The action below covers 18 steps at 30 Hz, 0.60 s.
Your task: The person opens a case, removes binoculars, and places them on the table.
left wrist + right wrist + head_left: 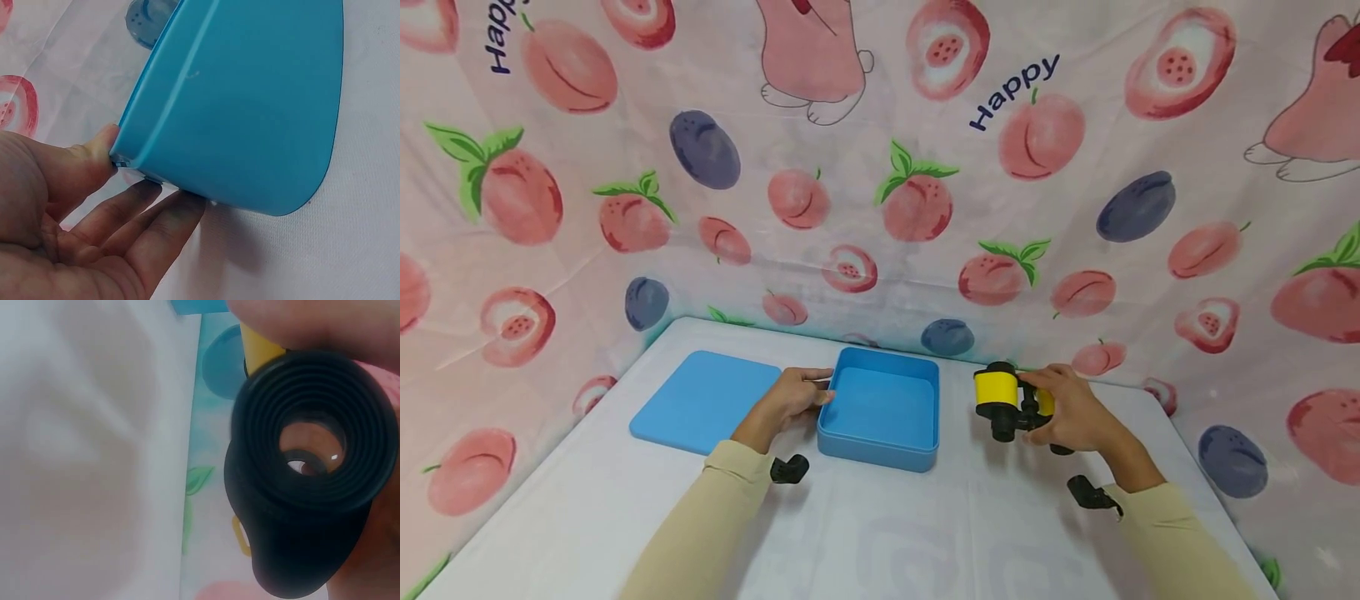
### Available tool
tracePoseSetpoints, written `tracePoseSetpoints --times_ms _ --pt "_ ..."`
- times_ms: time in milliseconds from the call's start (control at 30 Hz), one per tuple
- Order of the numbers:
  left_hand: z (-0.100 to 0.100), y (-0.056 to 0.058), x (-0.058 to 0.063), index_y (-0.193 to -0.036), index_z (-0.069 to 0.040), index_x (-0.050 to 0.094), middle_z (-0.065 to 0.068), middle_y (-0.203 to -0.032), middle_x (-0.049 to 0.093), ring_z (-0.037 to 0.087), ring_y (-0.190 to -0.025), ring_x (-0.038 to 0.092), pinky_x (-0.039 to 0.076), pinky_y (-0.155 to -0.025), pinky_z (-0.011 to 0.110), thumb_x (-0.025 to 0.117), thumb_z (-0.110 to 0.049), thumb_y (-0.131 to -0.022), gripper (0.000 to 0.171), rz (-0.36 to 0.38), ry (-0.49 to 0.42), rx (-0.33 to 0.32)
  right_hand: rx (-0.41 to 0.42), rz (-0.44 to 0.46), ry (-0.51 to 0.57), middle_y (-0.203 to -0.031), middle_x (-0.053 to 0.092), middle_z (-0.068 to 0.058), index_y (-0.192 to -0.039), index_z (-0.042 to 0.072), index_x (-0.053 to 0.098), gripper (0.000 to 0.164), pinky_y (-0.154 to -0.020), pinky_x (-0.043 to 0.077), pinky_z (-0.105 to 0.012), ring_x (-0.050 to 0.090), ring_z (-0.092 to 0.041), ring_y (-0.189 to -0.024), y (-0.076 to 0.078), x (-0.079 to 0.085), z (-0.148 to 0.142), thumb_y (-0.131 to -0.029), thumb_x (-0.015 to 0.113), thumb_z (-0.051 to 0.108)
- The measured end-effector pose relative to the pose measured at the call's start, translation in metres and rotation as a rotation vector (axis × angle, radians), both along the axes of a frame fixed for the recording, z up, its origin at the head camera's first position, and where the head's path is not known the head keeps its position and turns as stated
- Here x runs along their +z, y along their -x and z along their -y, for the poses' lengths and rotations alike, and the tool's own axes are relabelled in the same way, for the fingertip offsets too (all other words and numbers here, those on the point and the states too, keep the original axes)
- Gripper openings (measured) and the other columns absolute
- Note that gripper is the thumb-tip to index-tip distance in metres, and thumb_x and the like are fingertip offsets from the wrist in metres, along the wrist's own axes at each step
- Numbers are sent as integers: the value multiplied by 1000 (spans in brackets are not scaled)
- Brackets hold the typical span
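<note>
My left hand (786,402) grips the left wall of an open blue box (880,454). In the left wrist view, the thumb is at the box's rim and the fingertips (164,215) press on its outer side. My right hand (1071,408) holds a pair of yellow and black binoculars (997,390) just above the table, to the right of the box. One black eyepiece (369,437) fills much of the right wrist view, with part of a finger above it. The palm hides part of the right barrel.
A flat blue lid (700,396) lies on the white table (880,533), left of the box. Behind and at both sides hangs a pink fruit-patterned cloth (865,192). Small black wrist-worn devices (788,469) stick out from both sleeves.
</note>
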<state>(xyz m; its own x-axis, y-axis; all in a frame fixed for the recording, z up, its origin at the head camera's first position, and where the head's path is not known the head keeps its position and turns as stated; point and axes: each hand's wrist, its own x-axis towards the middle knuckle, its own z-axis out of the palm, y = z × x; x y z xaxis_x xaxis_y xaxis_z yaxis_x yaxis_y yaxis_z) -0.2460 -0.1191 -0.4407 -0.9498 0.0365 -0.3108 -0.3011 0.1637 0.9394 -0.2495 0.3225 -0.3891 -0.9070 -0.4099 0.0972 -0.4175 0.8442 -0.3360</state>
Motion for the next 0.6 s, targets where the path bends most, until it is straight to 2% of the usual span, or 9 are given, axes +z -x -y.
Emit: tracePoseSetpoints --times_ms 300,600 --pt "-3 0 1 -154 -7 51 23 -158 49 40 -140 56 49 -112 54 64 -1 -100 56 2 6 2 8 4 10 -149 54 -25 -150 4 55 95 -103 45 -75 39 -46 -135 0 -6 3 -67 94 27" --pt "0 1 0 -155 -7 49 21 -160 48 40 -142 54 48 -113 55 63 -1 -101 57 11 -3 3 35 -33 8 -145 61 -23 -146 3 59 91 -111 32 -73 38 -45 -139 5 -19 11 -66 95 28"
